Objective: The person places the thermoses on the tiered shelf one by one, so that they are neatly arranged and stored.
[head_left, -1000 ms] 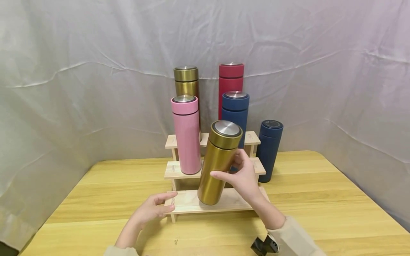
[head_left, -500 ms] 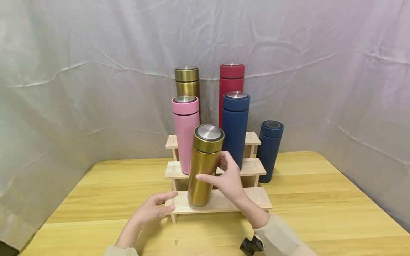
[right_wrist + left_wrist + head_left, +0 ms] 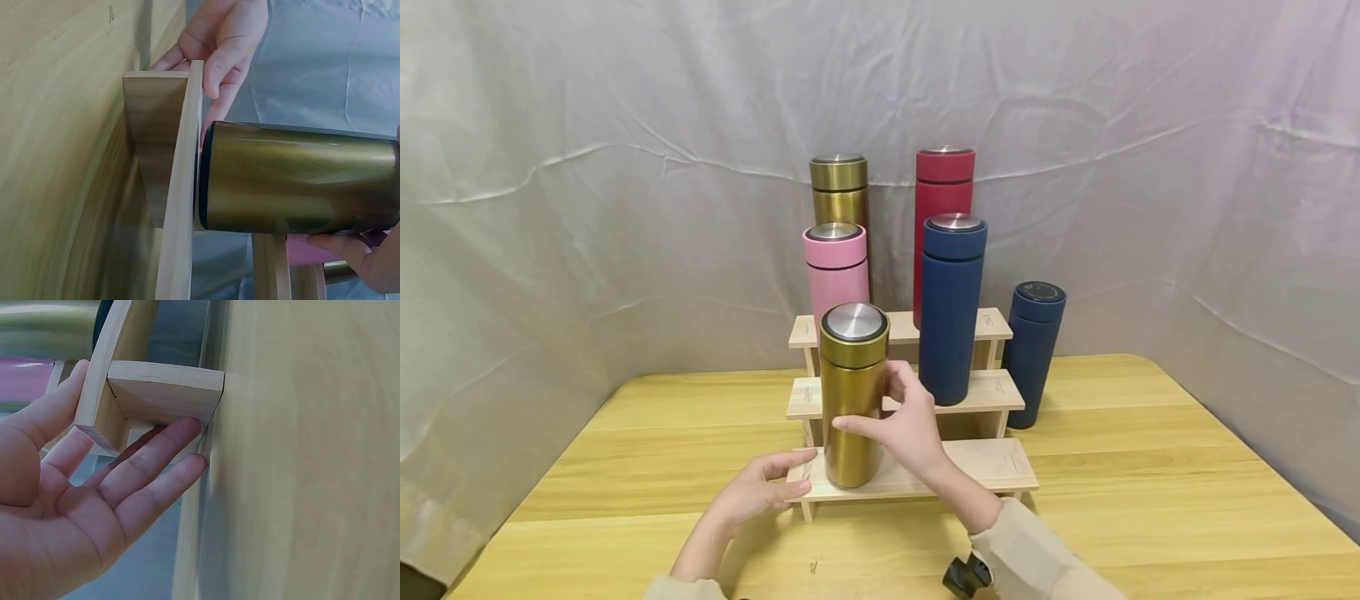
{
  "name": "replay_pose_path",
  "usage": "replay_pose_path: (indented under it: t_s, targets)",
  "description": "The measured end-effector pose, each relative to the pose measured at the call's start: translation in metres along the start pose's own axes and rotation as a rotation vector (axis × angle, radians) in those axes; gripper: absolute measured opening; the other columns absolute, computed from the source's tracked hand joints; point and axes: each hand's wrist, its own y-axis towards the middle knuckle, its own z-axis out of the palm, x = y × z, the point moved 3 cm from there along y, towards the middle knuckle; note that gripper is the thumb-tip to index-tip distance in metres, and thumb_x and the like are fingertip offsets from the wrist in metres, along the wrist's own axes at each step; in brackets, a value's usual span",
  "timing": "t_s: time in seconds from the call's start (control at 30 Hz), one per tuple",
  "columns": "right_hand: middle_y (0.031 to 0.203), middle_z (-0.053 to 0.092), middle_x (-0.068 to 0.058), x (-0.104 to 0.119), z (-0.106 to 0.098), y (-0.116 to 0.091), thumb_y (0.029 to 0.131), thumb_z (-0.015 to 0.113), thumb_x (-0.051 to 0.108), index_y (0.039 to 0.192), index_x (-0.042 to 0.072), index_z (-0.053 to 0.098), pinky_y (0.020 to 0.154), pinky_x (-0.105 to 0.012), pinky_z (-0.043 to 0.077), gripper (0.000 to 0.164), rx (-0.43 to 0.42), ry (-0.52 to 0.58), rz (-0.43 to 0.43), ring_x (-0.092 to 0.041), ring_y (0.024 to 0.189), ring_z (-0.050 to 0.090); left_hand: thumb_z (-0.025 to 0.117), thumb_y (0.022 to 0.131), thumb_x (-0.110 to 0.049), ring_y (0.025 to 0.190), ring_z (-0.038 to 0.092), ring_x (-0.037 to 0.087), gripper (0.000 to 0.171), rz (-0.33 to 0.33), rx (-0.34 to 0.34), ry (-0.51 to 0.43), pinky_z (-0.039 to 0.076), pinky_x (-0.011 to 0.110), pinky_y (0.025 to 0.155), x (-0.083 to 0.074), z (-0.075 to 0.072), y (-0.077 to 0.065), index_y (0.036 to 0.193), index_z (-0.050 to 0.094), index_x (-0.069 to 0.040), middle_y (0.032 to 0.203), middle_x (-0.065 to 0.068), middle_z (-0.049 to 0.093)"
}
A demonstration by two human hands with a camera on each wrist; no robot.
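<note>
My right hand [image 3: 913,429] holds a gold thermos bottle [image 3: 852,387] round its right side, thumb across the front. The bottle stands upright at the left part of the lowest step of a wooden three-step display stand [image 3: 977,462]. In the right wrist view its dark base [image 3: 207,175] is right at the board. My left hand [image 3: 752,493] grips the left end of that step. The left wrist view shows the thumb [image 3: 59,403] on the board and fingers [image 3: 153,465] at the leg below. A pink thermos [image 3: 837,279] is partly hidden behind the gold one.
A blue thermos [image 3: 953,325] stands on the middle step at right. On the top step are another gold thermos [image 3: 839,187] and a red thermos [image 3: 943,196]. A shorter dark blue thermos [image 3: 1033,358] stands on the table [image 3: 1150,492] beside the stand. Grey cloth [image 3: 700,250] hangs behind.
My right hand has carried the gold thermos leftward along the lowest step and brought it from tilted to upright. It now covers much of the pink thermos. My left hand has stayed put.
</note>
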Motion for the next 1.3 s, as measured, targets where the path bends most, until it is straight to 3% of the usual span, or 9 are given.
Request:
replay_pose_path:
  t_s: [0.4,0.7,0.97,1.17,1.3]
  targets:
    - [0.093,0.061,-0.014,0.000,0.007,0.000,0.059,0.079,-0.004,0.102,-0.005,0.050,0.069,-0.035,0.048,0.052,0.013,-0.006,0.007,-0.019,0.084,0.056,0.060,0.086,-0.017,0.113,0.038,0.045,0.051,-0.004,-0.007,0.004,0.044,0.053,0.080,0.002,0.000,0.001,0.130,0.042,0.003,0.134,0.029,0.032]
    - [0.101,0.060,-0.017,-0.003,0.008,0.000,0.063,0.077,-0.004,0.110,-0.005,0.050,0.070,-0.044,0.049,0.054,0.030,0.019,0.037,-0.025,0.090,0.056,0.059,0.086,-0.016,0.114,0.037,0.045,0.051,0.000,-0.003,-0.003,0.044,0.054,0.080,0.001,0.000,0.001,0.130,0.041,0.004,0.135,0.029,0.031]
    - [0.105,0.056,-0.014,0.000,0.008,-0.001,0.063,0.080,0.003,0.117,-0.002,0.053,0.079,-0.040,0.047,0.061,0.017,-0.103,-0.008,-0.025,0.099,0.050,0.059,0.087,-0.015,0.113,0.039,0.044,0.049,0.000,0.003,-0.010,0.045,0.051,0.080,0.001,0.000,0.001,0.129,0.042,0.002,0.134,0.029,0.032]
    - [0.106,0.055,-0.014,-0.001,0.009,0.000,0.065,0.078,0.002,0.121,-0.003,0.050,0.074,-0.036,0.050,0.063,0.041,-0.089,-0.001,-0.023,0.097,0.050,0.059,0.087,-0.015,0.116,0.034,0.046,0.050,-0.010,-0.002,-0.009,0.044,0.052,0.081,0.000,0.000,0.002,0.130,0.042,0.003,0.136,0.028,0.030]
    - [0.106,0.055,-0.009,-0.025,0.011,0.003,0.066,0.079,0.010,0.123,0.004,0.050,0.070,-0.036,0.051,0.065,0.048,-0.065,0.001,-0.018,0.095,0.051,0.060,0.086,-0.016,0.119,0.027,0.049,0.050,-0.025,-0.015,-0.008,0.044,0.051,0.081,0.001,0.000,0.002,0.129,0.043,0.002,0.136,0.027,0.030]
